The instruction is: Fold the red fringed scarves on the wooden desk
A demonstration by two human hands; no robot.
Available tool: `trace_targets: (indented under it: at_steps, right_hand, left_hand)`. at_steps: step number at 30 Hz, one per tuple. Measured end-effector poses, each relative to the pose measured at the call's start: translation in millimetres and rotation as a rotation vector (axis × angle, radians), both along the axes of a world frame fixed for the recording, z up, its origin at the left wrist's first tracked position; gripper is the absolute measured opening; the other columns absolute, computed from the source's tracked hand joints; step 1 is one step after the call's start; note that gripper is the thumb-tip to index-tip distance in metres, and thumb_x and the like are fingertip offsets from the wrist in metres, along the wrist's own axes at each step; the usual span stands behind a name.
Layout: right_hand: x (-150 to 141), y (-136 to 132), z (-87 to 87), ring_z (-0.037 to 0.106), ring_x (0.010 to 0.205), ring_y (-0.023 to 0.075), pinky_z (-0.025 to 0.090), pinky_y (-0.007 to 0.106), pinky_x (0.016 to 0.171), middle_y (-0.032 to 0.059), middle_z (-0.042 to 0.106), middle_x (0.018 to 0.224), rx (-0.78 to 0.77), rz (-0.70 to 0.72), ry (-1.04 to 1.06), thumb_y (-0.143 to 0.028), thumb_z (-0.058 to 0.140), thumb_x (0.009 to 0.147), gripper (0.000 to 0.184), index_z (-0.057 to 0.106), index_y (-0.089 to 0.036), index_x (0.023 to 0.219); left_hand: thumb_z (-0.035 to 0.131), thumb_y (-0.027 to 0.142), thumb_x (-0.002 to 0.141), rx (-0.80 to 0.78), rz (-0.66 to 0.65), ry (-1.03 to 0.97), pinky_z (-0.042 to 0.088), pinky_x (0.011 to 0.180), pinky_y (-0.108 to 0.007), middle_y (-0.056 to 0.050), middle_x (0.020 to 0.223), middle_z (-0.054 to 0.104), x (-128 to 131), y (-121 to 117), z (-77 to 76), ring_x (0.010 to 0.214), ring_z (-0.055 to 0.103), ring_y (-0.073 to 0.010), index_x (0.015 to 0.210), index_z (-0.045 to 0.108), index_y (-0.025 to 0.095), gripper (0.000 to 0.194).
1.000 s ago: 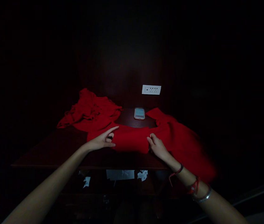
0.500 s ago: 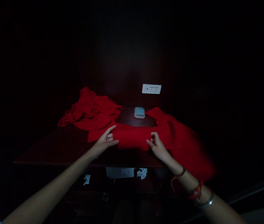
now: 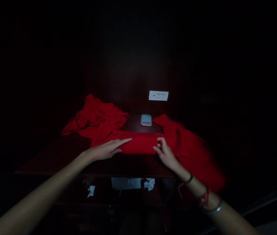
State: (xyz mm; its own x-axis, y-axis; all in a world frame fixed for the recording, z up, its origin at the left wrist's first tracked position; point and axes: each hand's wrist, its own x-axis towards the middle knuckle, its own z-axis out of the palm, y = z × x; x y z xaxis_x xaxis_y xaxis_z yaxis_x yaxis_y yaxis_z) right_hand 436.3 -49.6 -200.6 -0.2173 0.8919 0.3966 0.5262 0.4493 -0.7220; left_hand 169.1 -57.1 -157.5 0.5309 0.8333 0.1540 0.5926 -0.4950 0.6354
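Note:
A long red cloth [image 3: 187, 147] lies across a dark wooden table [image 3: 62, 158], bunched up at the back left and hanging off the right edge. Its middle part is rolled into a narrow band in front of me. My left hand [image 3: 106, 150] lies flat on the left end of that roll with fingers stretched out. My right hand [image 3: 164, 153] pinches the roll's right end between thumb and fingers. Bracelets and red threads circle my right wrist.
A phone [image 3: 146, 119] lies on the table behind the cloth. A white wall socket plate [image 3: 158, 95] sits on the dark wall above it. White paper scraps [image 3: 126, 182] lie on the floor under the table. The room is very dark.
The rolled part of the cloth has grown narrower and shifted away from me. My left hand went from a curled grip to lying flat with fingers stretched over the roll.

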Motion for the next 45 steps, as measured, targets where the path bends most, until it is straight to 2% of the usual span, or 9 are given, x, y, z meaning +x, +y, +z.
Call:
trace_targets:
  at_steps: [6, 11, 15, 20, 25, 28, 32, 37, 45]
  right_hand:
    - [-0.8, 3.9, -11.1, 0.046, 0.059, 0.0128, 0.039, 0.027, 0.061, -0.0036, 0.041, 0.065, -0.035, -0.073, -0.005, -0.025, 0.043, 0.070, 0.035, 0.030, -0.019, 0.102]
    - [1.1, 3.6, 16.8, 0.050, 0.069, 0.0152, 0.042, 0.031, 0.067, 0.0022, 0.049, 0.079, 0.015, -0.077, -0.089, -0.029, 0.046, 0.071, 0.064, 0.013, -0.017, 0.124]
    - [-14.9, 6.3, 33.2, 0.029, 0.113, 0.0261, 0.026, 0.042, 0.090, 0.0120, 0.032, 0.123, 0.288, -0.158, -0.410, -0.042, 0.039, 0.076, 0.056, 0.023, -0.023, 0.126]
    - [-20.8, 8.5, 5.7, 0.013, 0.121, 0.0324, 0.011, 0.054, 0.092, 0.0102, 0.021, 0.134, 0.084, 0.080, -0.824, -0.063, 0.028, 0.072, 0.070, 0.018, -0.024, 0.130]
    - [-20.5, 9.4, 12.9, 0.002, 0.122, 0.0338, 0.006, 0.056, 0.091, 0.0119, 0.009, 0.137, -0.013, 0.077, -0.868, -0.070, 0.026, 0.066, 0.084, 0.010, -0.020, 0.132]
    - [-29.3, 9.7, 26.4, -0.003, 0.122, 0.0333, 0.003, 0.057, 0.091, 0.0094, 0.006, 0.137, 0.074, 0.094, -0.842, -0.069, 0.027, 0.066, 0.084, 0.008, -0.021, 0.132]
    - [-34.8, 16.2, 20.6, 0.002, 0.122, 0.0339, 0.000, 0.059, 0.090, 0.0103, 0.011, 0.137, -0.034, 0.174, -0.926, -0.068, 0.024, 0.068, 0.079, 0.010, -0.024, 0.131]
    - [-33.0, 24.6, 13.7, -0.002, 0.122, 0.0341, -0.002, 0.059, 0.089, 0.0124, 0.002, 0.137, -0.215, 0.178, -0.986, -0.070, 0.028, 0.065, 0.083, 0.004, -0.025, 0.131]
    - [-6.4, 26.0, 43.4, -0.006, 0.122, 0.0316, 0.002, 0.055, 0.093, 0.0095, 0.000, 0.137, -0.136, 0.096, -0.901, -0.069, 0.030, 0.065, 0.087, 0.004, -0.020, 0.132]
  left_hand:
    - [0.058, 0.029, 0.066, -0.145, 0.091, -0.362, 0.038, 0.079, -0.029, -0.005, 0.100, 0.053, -1.9, 6.1, -29.2, 0.091, 0.050, -0.0180, 0.126, 0.026, 0.023, 0.069]
    - [0.060, 0.031, 0.065, -0.330, 0.208, -0.663, 0.037, 0.057, -0.020, 0.005, 0.065, 0.046, 4.4, -1.2, -35.0, 0.057, 0.045, -0.0080, 0.126, 0.023, 0.022, 0.072]
    - [0.060, 0.032, 0.063, -0.170, 0.312, -0.467, 0.036, 0.054, -0.022, 0.004, 0.066, 0.046, 11.4, 4.7, -35.9, 0.053, 0.043, -0.0096, 0.126, 0.026, 0.020, 0.072]
    - [0.056, 0.035, 0.064, -0.032, 0.353, -0.137, 0.038, 0.068, -0.028, -0.003, 0.083, 0.054, 1.6, 10.9, -43.5, 0.073, 0.051, -0.0183, 0.125, 0.030, 0.019, 0.068]
    - [0.053, 0.038, 0.066, 0.044, 0.482, 0.293, 0.034, 0.079, -0.039, -0.014, 0.107, 0.047, 12.4, 1.9, -11.7, 0.094, 0.047, -0.0310, 0.123, 0.035, 0.017, 0.063]
    - [0.040, 0.035, 0.076, 0.231, 0.495, 0.331, 0.027, 0.087, -0.042, -0.016, 0.122, 0.036, 36.7, 3.4, -0.2, 0.107, 0.038, -0.0323, 0.120, 0.039, 0.015, 0.049]
    - [0.030, 0.035, 0.081, 0.198, 0.239, 0.357, 0.012, 0.096, -0.041, -0.010, 0.132, 0.026, 49.8, 22.2, -26.1, 0.121, 0.018, -0.0263, 0.125, 0.031, 0.017, 0.048]
    - [0.038, 0.061, 0.068, 0.050, 0.235, 0.362, 0.011, 0.096, -0.041, -0.015, 0.135, 0.012, 29.0, 37.0, -55.0, 0.123, 0.006, -0.0291, 0.131, 0.016, 0.010, 0.084]
    - [0.034, 0.063, 0.069, 0.124, 0.260, 0.493, 0.008, 0.097, -0.043, -0.014, 0.136, 0.001, 43.4, 23.0, -8.2, 0.123, -0.003, -0.0294, 0.130, 0.017, 0.012, 0.082]
